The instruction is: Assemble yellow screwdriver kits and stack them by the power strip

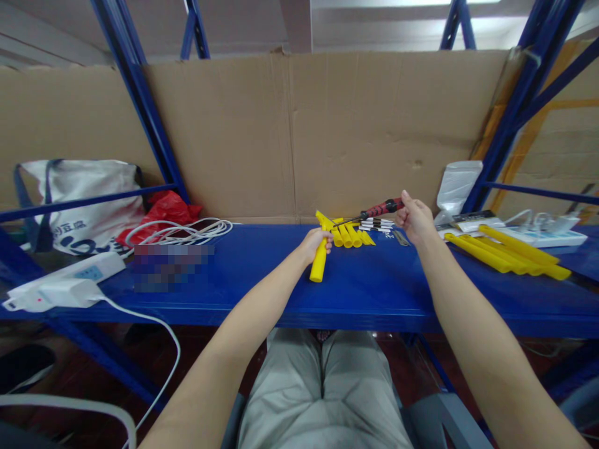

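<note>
My left hand (pixel 317 245) is closed around a yellow plastic tube (pixel 319 265), holding it tilted above the blue shelf, with a narrower yellow piece showing at its upper end. In my right hand (pixel 415 218) is a screwdriver (pixel 381 209) with a red and black handle, gripped near the handle's end. Its thin shaft points left, and the tip reaches the upper part of the tube by my left fingers; whether it touches is too small to tell. Just behind lie several short yellow tubes (pixel 347 236) and some small black-and-white pieces (pixel 377 224).
Longer yellow tubes (pixel 510 252) lie at the right beside a white power strip (pixel 547 237). On the left are another power strip (pixel 70 280), coiled white cable (pixel 201 231), a red plastic bag (pixel 171 209) and a cloth bag (pixel 93 199). A cardboard wall (pixel 224 137) stands behind.
</note>
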A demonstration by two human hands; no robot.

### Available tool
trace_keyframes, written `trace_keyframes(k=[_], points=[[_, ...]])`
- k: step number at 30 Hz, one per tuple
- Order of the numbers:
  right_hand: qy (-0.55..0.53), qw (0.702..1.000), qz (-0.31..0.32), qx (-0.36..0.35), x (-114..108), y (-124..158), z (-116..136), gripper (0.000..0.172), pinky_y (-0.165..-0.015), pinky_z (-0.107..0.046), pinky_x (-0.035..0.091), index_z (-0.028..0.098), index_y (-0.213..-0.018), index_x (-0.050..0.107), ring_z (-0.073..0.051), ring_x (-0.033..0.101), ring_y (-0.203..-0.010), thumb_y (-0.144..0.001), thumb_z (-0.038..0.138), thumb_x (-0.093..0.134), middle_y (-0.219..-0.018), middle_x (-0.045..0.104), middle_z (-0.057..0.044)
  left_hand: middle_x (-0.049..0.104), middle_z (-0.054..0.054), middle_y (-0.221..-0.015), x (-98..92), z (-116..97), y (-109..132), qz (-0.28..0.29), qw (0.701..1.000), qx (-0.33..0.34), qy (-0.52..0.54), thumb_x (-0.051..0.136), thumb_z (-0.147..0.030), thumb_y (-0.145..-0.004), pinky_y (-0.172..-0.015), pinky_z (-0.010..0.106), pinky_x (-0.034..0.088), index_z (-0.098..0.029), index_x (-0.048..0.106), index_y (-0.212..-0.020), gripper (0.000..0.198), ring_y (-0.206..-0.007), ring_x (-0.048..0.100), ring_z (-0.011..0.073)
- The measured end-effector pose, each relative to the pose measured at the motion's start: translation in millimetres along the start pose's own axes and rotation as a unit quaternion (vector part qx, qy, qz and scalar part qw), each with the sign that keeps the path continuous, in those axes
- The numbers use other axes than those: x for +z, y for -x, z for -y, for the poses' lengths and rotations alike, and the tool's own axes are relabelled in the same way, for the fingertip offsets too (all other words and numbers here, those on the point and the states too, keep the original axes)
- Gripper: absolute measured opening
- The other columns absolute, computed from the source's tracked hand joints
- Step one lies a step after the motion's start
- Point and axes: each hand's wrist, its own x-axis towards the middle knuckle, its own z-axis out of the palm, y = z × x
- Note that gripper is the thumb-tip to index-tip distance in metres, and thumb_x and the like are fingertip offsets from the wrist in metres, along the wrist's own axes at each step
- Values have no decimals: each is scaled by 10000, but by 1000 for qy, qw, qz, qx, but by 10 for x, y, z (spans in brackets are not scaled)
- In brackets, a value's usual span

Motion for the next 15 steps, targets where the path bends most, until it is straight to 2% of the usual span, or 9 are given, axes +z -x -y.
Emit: trace_keyframes(k=[8, 15], points=[[-11, 998, -55, -6, 53, 1, -3, 485, -305, -161, 299, 224, -640, 306, -48, 349, -313, -708, 398, 753, -391, 314, 130, 400, -81, -456, 5, 1, -6, 7, 1000, 1, -4, 470, 6, -661, -354, 178, 284, -193, 391, -704, 218, -312, 354, 56], [-18, 994, -105, -16, 96, 23, 25, 367, -353, -184, 397, 223, -639, 329, -61, 365, -312, -781, 290, 661, -377, 322, 130, 410, -77, -454, 42, 17, 0, 2, 1000, 4, -13, 472, 1, -659, -363, 173, 259, -195, 391, -716, 219, -317, 360, 57]])
